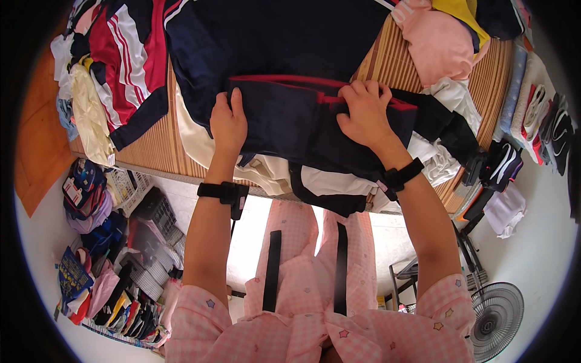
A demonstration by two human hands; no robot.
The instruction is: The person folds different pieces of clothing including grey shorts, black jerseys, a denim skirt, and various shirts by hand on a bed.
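Observation:
A dark navy garment with red trim (272, 115) lies folded in a band across the near part of the bed or table. My left hand (229, 124) grips its left end, the thumb over the cloth and the other fingers partly hidden. On the right, my right hand (368, 115) bends its fingers over the red-edged fold and pinches it. Beyond the fold spreads a larger dark navy piece of clothing (272, 36) with striped white and red edges at its far corners; I cannot tell whether both are one garment. Cream and white clothes (266, 172) stick out beneath.
A slatted bamboo mat (148, 145) covers the surface. A red, white and navy striped jacket (130, 60) lies left, a pink garment (439, 45) right. Clothes and baskets (130, 190) crowd the lower left. A fan (496, 320) stands lower right. Folded clothes (535, 115) sit far right.

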